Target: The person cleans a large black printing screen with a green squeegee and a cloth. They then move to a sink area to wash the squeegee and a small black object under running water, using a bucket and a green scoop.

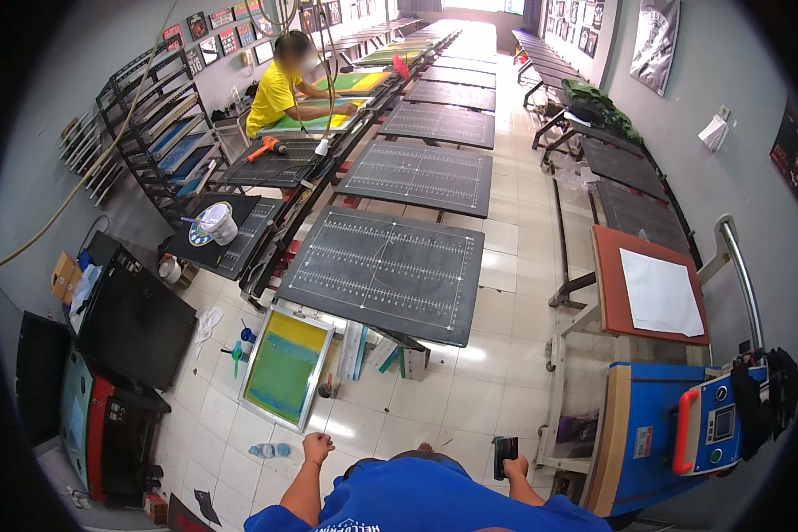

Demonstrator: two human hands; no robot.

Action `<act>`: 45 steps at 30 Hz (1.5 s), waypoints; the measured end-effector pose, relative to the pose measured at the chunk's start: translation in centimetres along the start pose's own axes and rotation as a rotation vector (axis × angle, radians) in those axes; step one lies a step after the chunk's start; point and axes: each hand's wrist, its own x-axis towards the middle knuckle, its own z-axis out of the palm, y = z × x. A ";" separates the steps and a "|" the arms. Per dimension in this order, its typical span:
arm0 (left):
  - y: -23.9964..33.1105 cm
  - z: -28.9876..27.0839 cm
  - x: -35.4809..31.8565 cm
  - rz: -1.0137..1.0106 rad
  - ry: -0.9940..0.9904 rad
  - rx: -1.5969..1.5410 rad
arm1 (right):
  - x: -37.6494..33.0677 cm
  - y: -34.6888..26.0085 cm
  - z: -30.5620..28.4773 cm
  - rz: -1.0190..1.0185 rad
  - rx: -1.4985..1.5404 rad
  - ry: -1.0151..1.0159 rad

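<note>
My right hand (517,466) is closed round the side of a flat, phone-sized black rectangular object (504,454), held low beside my body. Its exact kind is too small to tell. On the other side, my left hand (317,447) is curled closed and no object shows in it. Nearest to that hand is a silver-framed printing screen (281,371) with yellow, green and blue mesh, leaning below the front black platen (386,273). A small dark pot (326,388) stands on the floor by the frame. A clear plastic bottle (269,450) lies on the tiles left of my left hand.
Black platens with white ruled grids run in rows into the distance. A co-worker (275,93) in yellow bends over a screen at far left. An orange power tool (266,149) lies on a platen. At right stands a blue heat press (674,426) beside a red-brown board (607,275) bearing white paper.
</note>
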 end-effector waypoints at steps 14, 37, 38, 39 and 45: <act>-4.6 -5.2 -1.0 0.063 0.092 0.199 | -2.1 -4.0 0.7 -0.096 -0.136 0.011; -25.9 -18.8 4.7 -0.360 0.430 -0.147 | -25.1 -32.5 6.2 -0.762 -0.434 0.073; -26.6 -18.5 4.7 -0.314 0.466 -0.107 | -25.0 -32.7 5.9 -0.799 -0.447 0.064; -28.3 -18.0 5.2 -0.401 0.435 -0.195 | -25.2 -33.7 6.4 -0.833 -0.443 0.048; -29.8 -21.5 4.5 -0.521 0.389 -0.480 | -28.5 -34.7 8.7 -0.787 -0.402 -0.010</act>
